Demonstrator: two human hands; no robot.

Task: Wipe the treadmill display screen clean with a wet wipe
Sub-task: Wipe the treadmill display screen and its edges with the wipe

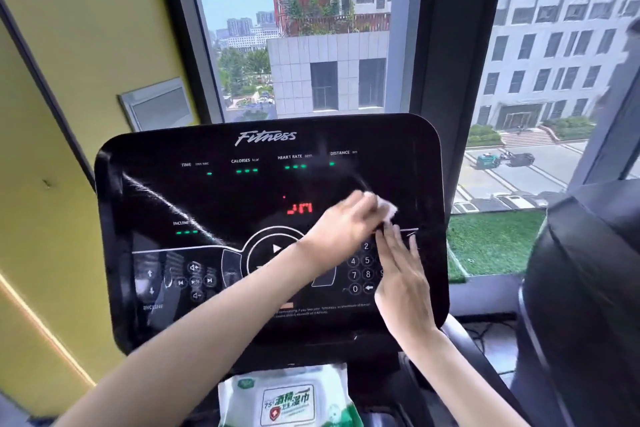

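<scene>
Display screen (242, 191) fills mid-scene, black and lit. The wet wipe (387, 207) is pressed on its right-centre, bunched in the curled fingers of the left hand (346, 222), while the right hand (403, 274) lies flat, fingers straight, on the keypad (360, 267) just nearer. Step looks like mid-wipe; next move probably calls for sweeping left across the readouts with light, even pressure, wipes pack (287, 399) sitting near, below the console.

The left forearm (207, 315) is bare along all its visible length, up to the wrist, and the right forearm (460, 371) is the same. The left hand (341, 224) is bare and blurred at the fingers. The right hand (403, 274) is bare too, with long slim fingers; its nails cannot be made out clearly.
</scene>
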